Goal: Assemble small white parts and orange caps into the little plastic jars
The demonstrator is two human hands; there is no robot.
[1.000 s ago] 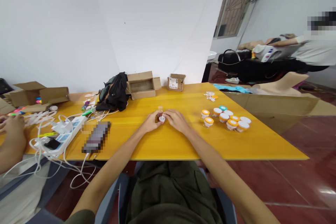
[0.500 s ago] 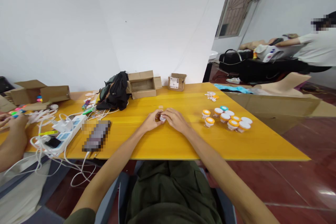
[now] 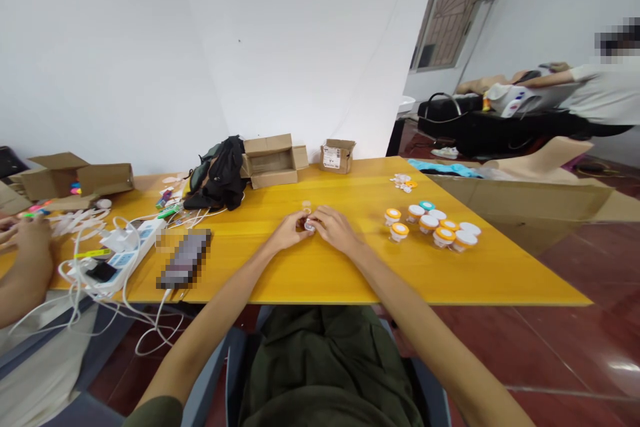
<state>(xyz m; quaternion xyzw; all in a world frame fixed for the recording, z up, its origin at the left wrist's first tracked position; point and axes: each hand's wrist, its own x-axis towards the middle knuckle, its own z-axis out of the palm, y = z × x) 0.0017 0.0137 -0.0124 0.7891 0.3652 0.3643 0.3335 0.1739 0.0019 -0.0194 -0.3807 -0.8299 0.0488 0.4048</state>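
Over the middle of the yellow table [image 3: 320, 280], my left hand [image 3: 289, 231] and my right hand [image 3: 331, 225] meet with fingers curled around one small white and clear plastic piece [image 3: 309, 225]. Both hands' fingers press on it, and they hide most of its shape. Just beyond my fingertips lies a small clear round piece [image 3: 307, 204]. To the right of my right hand stands a group of small clear containers with white, orange and teal round tops, among them an orange-rimmed container [image 3: 399, 231] and a teal-rimmed container [image 3: 427, 205].
Small loose plastic parts [image 3: 403, 182] lie at the back right. A phone [image 3: 185, 259], a power strip [image 3: 125, 257] and tangled white cables are on the left. Behind are a black bag [image 3: 220, 177], an open cardboard box [image 3: 273, 163] and a smaller box [image 3: 338, 156]. A co-worker's hands [image 3: 27, 233] are far left.
My hands stay in nearly the same place around the small plastic piece, with only slight finger movement. At the far left, the co-worker's hands have shifted a little.
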